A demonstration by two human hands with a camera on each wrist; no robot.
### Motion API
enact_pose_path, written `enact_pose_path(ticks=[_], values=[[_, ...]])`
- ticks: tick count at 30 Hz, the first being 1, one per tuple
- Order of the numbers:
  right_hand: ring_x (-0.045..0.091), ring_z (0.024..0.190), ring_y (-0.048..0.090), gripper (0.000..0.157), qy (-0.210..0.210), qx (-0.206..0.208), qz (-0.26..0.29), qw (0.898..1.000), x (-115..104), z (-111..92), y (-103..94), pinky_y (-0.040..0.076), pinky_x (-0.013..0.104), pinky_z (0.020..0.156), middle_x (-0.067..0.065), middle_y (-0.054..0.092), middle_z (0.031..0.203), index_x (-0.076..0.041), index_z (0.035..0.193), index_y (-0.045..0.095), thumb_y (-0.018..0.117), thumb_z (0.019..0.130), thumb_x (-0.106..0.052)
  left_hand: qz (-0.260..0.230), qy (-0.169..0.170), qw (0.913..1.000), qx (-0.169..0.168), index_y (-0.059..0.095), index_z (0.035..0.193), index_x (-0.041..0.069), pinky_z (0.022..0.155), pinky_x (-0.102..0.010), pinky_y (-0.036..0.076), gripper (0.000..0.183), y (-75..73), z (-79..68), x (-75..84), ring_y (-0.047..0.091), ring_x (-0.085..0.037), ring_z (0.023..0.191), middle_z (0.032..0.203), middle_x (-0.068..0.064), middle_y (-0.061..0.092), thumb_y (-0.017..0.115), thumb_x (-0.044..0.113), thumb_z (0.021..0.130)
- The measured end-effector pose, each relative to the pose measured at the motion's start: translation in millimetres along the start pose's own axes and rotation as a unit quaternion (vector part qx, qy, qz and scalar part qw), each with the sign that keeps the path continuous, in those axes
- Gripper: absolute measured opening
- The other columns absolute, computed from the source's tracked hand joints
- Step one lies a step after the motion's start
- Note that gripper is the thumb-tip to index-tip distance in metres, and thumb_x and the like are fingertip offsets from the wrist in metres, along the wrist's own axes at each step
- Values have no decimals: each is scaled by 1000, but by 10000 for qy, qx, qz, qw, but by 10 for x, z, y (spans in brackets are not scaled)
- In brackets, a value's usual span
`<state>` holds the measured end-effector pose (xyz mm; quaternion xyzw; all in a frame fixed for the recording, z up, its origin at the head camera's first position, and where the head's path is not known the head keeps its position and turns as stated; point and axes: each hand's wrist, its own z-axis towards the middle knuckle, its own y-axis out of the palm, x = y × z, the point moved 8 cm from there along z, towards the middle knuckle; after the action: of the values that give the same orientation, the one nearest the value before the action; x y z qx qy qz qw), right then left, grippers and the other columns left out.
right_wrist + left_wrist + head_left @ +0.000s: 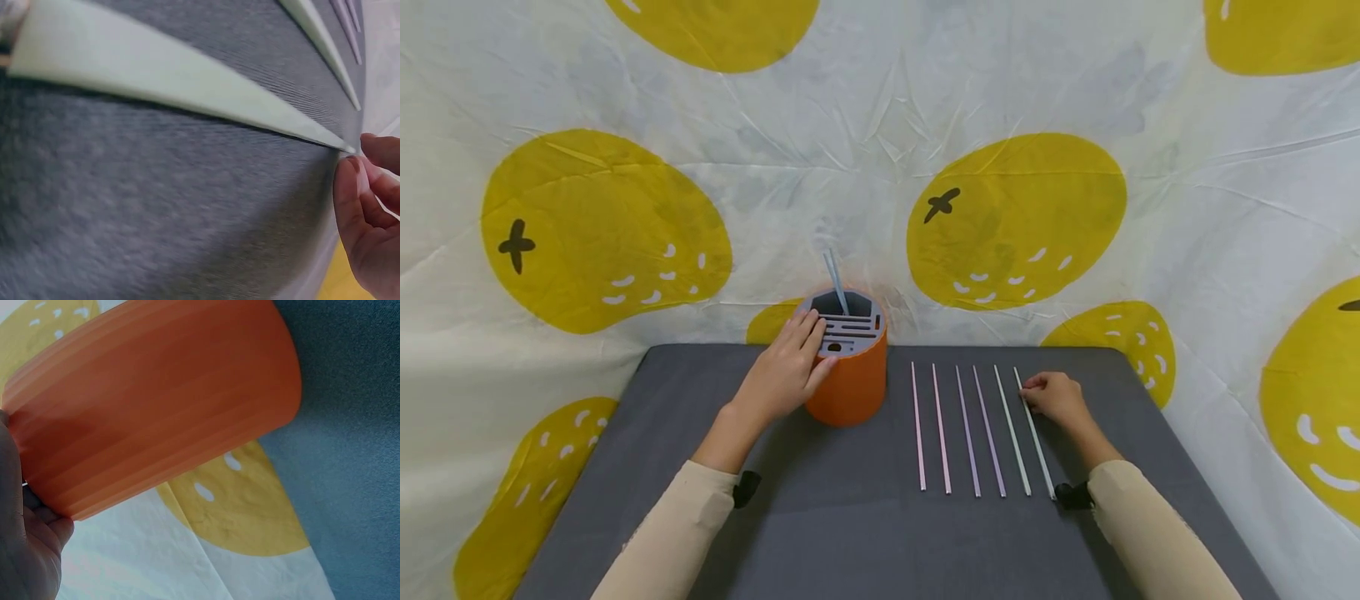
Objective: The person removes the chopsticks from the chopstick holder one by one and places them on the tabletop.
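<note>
The left hand (786,362) rests on the orange utensil holder (850,392), fingers across the left of its grey slotted top and thumb at the front rim. Only part of that hand shows in the left wrist view, beside the holder's orange wall (156,394). Light blue chopsticks (835,279) stand in the holder's rear opening. On the dark cloth, the right hand (1056,398) pinches the rightmost pale green chopstick (1037,442) near its far end. In the right wrist view, thumb and fingers (353,194) meet at that chopstick's narrow tip.
To the left of that chopstick lie another pale green chopstick (1012,429), two purple ones (967,429) and two pink ones (917,425), roughly parallel. A dark grey cloth (850,533) covers the table. Behind hangs a white curtain (820,200) printed with yellow fruit.
</note>
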<state>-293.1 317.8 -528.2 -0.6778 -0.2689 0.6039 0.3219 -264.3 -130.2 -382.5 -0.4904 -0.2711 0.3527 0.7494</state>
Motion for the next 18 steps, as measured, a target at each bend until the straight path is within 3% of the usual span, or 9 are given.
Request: enact_pose_path(ticks=[8,11,18], values=[[24,77,66,28,-853,330,-572,9942,-464,110,-227,52,32,68,15,76,91,2,107,75,74,96,-24,-28,-40,10000,-30,40,155,-8,128,-52,25,66,7,-9,6,31,-42,154,162,-27,37,53,37,108],[27,79,68,28,-1144,300,-499,9917,-734,147,-288,55,34,70,17,76,95,1,110,74,73,97,-24,-16,-27,10000,1,41,154,-8,127,-52,26,66,0,-9,14,32,-42,154,161,-27,38,54,37,107],[31,91,70,36,-1400,45,-269,9898,-1337,207,-337,59,45,80,18,75,106,-1,121,72,67,102,-31,-3,37,9999,136,43,153,-8,126,-52,28,65,-24,-9,24,35,-43,152,159,-27,42,55,37,107]])
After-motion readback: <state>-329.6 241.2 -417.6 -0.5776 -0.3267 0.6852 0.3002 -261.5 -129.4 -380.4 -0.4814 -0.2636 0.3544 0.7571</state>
